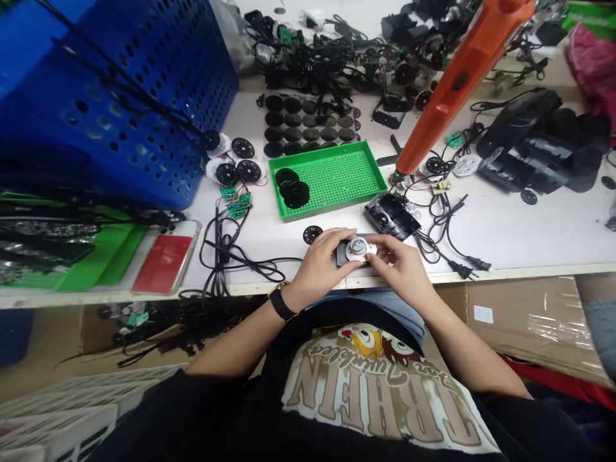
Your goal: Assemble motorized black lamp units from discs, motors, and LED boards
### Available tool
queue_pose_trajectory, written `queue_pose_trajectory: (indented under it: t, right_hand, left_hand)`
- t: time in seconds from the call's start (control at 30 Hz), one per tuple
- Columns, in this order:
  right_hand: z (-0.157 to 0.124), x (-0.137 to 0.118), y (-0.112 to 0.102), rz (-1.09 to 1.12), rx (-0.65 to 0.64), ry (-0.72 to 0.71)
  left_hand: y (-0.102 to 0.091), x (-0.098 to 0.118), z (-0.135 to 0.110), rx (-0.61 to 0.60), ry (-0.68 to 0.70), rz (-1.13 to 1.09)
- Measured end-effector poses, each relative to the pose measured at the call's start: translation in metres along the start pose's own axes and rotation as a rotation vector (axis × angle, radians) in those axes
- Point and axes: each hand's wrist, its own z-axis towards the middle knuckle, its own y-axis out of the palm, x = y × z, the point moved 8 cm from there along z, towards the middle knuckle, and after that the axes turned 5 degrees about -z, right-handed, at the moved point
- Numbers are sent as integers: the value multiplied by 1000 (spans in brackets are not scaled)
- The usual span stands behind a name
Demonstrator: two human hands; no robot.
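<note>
Both my hands hold a small white round part set on a dark grey block, close to the table's front edge. My left hand curls around its left side, thumb below and fingers above. On the other side, my right hand pinches the edge with thumb and forefinger. A black dial disc lies just beyond my left hand. Beyond my right hand sits an opened black plastic housing. The tip of an orange electric screwdriver points down above that housing.
A green tray holds several black discs. A large blue perforated crate stands at left, near cables and green circuit boards. Black housings pile up at right. Power plugs lie near the front edge.
</note>
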Motion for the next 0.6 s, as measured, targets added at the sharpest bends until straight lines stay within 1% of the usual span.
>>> queue_pose_trajectory:
  t: [0.1, 0.17, 0.23, 0.3, 0.37, 0.43, 0.5, 0.6]
  right_hand:
    - [-1, -9, -8, -114, 45, -88]
    - [-1, -8, -8, -97, 51, -86]
    - [0, 0, -5, 23, 30, -20]
    - [1, 10, 0, 213, 7, 81]
    - [2, 17, 5, 388, -8, 165]
    - [5, 17, 7, 475, -33, 198]
    - [9, 13, 6, 477, -70, 193]
    - [12, 8, -3, 376, -75, 145]
  left_hand:
    - [0, 0, 1, -14, -19, 18]
    - [1, 1, -1, -31, -19, 37]
    - [3, 3, -4, -56, -7, 53]
    - [3, 5, -5, -66, -1, 59]
    - [0, 6, -5, -59, -7, 43]
    - [-6, 6, -2, -52, -33, 17]
    - [-12, 5, 2, -62, -62, 8]
    - [-19, 2, 9, -93, -79, 23]
